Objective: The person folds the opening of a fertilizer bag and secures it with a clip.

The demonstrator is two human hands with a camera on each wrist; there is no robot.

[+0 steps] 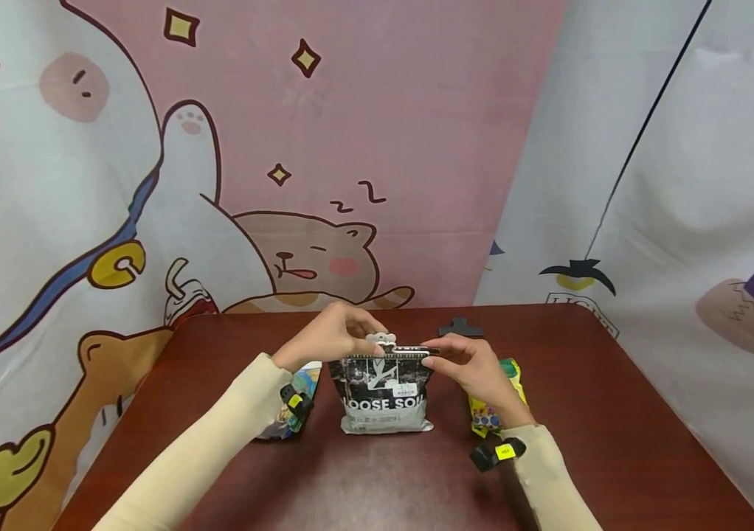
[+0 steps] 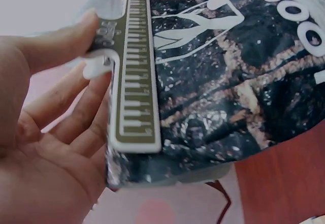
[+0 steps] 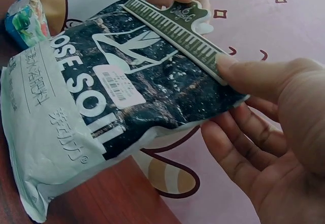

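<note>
A black and white bag of loose soil [image 1: 386, 405] stands upright in the middle of the table. Across its top edge lies a long clip [image 2: 137, 82] printed with piano keys, its scalloped handle tab [image 3: 189, 13] rising from the middle. My left hand [image 1: 333, 335] pinches that tab, thumb on the front and fingers behind. At the bag's other top corner, my right hand [image 1: 476, 369] pinches the end of the clip and the bag edge with its thumb in front. Its other fingers lie behind the bag, partly hidden.
A blue, colourful packet [image 1: 310, 380] lies left of the bag, partly behind my left wrist. A yellow packet [image 1: 485, 417] is on the right, partly covered by my right hand. Behind it sits a flat black object [image 1: 459, 328] near the far edge of the reddish-brown table [image 1: 377, 487].
</note>
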